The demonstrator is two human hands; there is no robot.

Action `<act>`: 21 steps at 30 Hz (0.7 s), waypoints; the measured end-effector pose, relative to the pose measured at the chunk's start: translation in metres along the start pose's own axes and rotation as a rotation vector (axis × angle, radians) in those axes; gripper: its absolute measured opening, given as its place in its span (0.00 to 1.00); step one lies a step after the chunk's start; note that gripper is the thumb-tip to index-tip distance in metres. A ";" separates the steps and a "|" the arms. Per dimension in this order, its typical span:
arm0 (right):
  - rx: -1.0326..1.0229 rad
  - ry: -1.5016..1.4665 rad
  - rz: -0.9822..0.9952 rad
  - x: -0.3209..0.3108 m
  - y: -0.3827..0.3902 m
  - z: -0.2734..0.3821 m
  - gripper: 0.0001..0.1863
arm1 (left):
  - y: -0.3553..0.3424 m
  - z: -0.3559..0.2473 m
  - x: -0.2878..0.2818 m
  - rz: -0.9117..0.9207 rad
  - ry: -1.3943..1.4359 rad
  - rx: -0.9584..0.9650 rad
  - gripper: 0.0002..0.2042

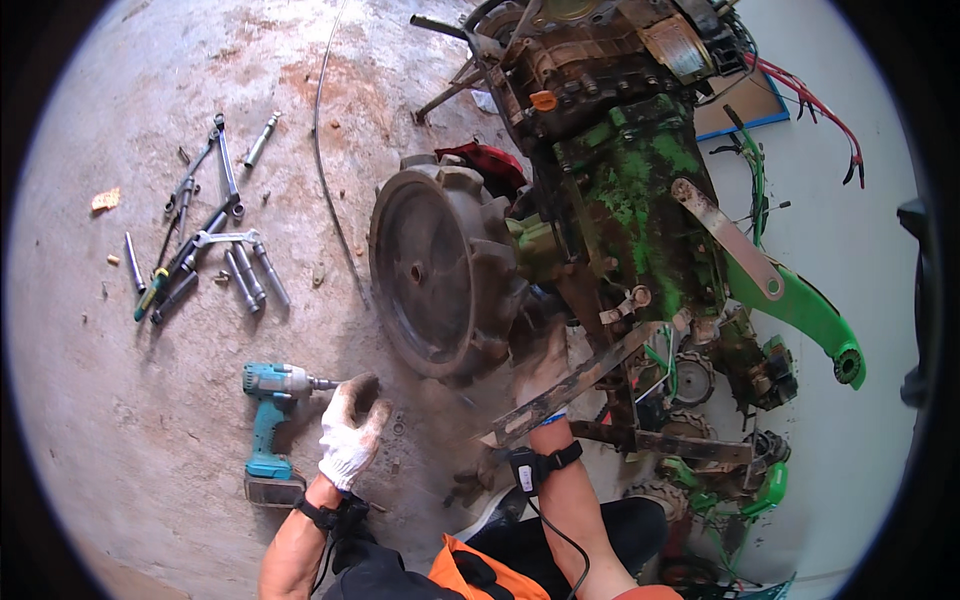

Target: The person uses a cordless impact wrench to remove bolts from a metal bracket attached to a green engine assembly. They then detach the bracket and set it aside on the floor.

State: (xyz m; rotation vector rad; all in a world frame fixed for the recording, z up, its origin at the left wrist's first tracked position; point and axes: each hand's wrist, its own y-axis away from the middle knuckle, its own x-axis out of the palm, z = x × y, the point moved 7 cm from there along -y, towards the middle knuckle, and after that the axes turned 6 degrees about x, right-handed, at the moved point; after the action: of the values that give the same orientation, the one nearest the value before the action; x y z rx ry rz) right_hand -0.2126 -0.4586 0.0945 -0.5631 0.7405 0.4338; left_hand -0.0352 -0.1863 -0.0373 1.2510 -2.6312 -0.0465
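My left hand wears a stained white glove, its fingers curved and apart beside the socket tip of a teal power wrench lying on the concrete floor. My right hand reaches into the machine behind a long metal bar, beside a dirty treaded wheel; its fingers are hidden in shadow. The machine's body is greasy metal with worn green paint, with a loose-looking steel arm across it.
Several wrenches and sockets lie at the left, near a thin cable. A curved green arm juts rightward. Red cables hang at top right, and smaller green machines stand below. My shoe is at the bottom.
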 end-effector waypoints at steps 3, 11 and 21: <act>0.513 -0.981 -0.039 -0.002 -0.029 -0.012 0.28 | 0.003 0.003 0.011 0.041 0.022 -0.057 0.22; 0.461 -1.234 -0.072 0.004 -0.069 0.040 0.30 | 0.003 -0.014 0.035 0.162 0.052 -0.147 0.21; -0.182 0.491 0.158 -0.006 -0.057 0.034 0.43 | -0.013 -0.012 0.043 0.188 0.121 -0.157 0.21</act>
State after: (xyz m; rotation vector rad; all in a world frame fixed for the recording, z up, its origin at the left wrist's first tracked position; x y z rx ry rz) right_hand -0.1683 -0.4824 0.1377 -0.7989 1.2291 0.5192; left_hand -0.0491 -0.2271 -0.0190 0.9230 -2.5717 -0.1380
